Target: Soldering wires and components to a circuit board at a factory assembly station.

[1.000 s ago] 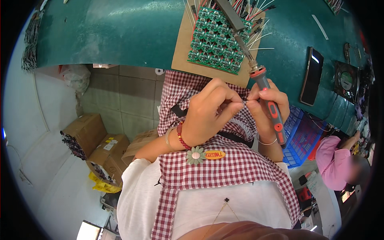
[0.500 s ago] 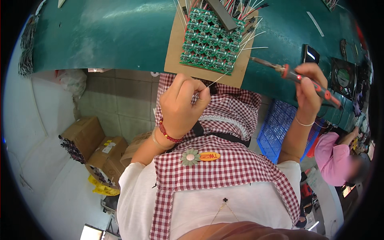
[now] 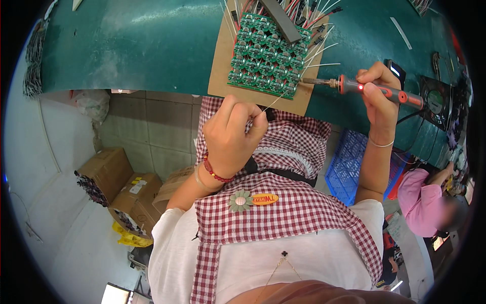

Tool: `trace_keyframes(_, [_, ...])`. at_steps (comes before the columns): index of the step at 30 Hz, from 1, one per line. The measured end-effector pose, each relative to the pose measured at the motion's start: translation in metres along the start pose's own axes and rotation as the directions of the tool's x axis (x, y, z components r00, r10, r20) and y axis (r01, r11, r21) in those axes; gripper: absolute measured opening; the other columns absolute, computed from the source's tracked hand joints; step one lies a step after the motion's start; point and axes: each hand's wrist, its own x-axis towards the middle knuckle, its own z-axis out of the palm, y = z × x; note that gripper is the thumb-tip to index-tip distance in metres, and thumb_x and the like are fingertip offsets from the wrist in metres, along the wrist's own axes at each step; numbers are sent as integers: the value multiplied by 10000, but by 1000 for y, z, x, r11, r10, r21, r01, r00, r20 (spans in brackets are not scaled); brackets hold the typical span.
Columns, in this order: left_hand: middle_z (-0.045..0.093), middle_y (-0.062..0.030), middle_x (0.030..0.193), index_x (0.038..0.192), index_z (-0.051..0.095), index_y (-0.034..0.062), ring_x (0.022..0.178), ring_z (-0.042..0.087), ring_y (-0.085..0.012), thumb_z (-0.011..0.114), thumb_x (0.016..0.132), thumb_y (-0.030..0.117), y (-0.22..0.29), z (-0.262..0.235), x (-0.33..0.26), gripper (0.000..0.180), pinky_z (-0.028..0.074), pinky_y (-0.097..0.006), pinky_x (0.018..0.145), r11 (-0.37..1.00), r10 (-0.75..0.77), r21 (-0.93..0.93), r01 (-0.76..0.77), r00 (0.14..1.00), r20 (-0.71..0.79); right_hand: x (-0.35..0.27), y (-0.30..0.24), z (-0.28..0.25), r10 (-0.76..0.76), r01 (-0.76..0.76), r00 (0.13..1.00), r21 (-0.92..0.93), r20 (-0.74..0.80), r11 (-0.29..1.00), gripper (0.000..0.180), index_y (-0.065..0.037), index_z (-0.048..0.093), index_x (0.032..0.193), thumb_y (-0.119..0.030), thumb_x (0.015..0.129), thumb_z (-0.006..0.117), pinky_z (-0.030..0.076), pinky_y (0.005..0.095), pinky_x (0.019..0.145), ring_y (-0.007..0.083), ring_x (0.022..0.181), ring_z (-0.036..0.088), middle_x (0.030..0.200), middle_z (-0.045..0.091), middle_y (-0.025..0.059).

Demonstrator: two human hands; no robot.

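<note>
A panel of green circuit boards (image 3: 266,58) lies on a brown board (image 3: 223,76) at the table's near edge. In a pinch my left hand (image 3: 230,131) holds a thin pale wire (image 3: 276,101), which reaches up to the panel's near right corner. My right hand (image 3: 379,96) grips a grey and red soldering iron (image 3: 349,85) with a lit red light. Its tip points left, at or close to the panel's right edge; actual contact cannot be made out. A grey bar (image 3: 281,21) rests aslant across the far part of the panel.
Red, black and white wires with black connectors (image 3: 318,28) spread behind and right of the panel. To the right are a phone (image 3: 396,70) and a black fan (image 3: 436,99). A blue crate (image 3: 347,164) stands below the table; cardboard boxes (image 3: 134,190) sit lower left. Someone in pink (image 3: 420,200) is at right.
My right hand has moved left, bringing the soldering iron's tip to the panel's right edge and turning the iron nearly level. My left hand stays almost still with the wire.
</note>
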Motion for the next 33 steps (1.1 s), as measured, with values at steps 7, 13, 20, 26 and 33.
trace_keyframes(7, [521,-40,714,764,563,68,514,519,-184,728,692,10,-2,0,0,189,399,-303,441,1000,-4,0,4,1000,-3,2,1,2,12,-12,999,-18,32,1000,151,21,590,810,-117,777,640,260,210,504,42,509,366,624,480,11])
trace_keyframes(13, [522,-46,715,766,558,65,519,524,-193,726,695,12,-2,4,3,190,402,-306,443,1000,2,4,-2,1000,-8,2,3,-1,-2,5,998,-37,67,999,173,22,584,800,-134,767,651,253,222,509,52,532,364,618,469,11])
trace_keyframes(20, [522,-51,718,764,556,62,522,527,-197,721,693,8,4,-3,8,188,405,-309,445,1000,-9,-6,9,1000,17,-4,0,-2,-65,64,998,-5,-6,998,174,26,579,793,-134,771,643,231,221,492,53,531,343,609,459,6])
trace_keyframes(26, [522,-47,719,760,558,66,523,530,-195,722,692,10,1,-1,6,186,411,-310,450,1000,-7,7,7,1000,-10,2,5,2,-65,65,998,18,24,998,161,25,577,797,-125,774,632,219,219,471,53,526,342,607,453,8])
trace_keyframes(33, [519,-37,710,751,563,79,518,528,-190,724,698,19,-2,-8,5,180,405,-313,448,998,-53,30,54,998,-29,10,3,18,-46,44,998,46,32,998,165,24,584,797,-130,780,642,237,210,476,49,519,359,619,469,13])
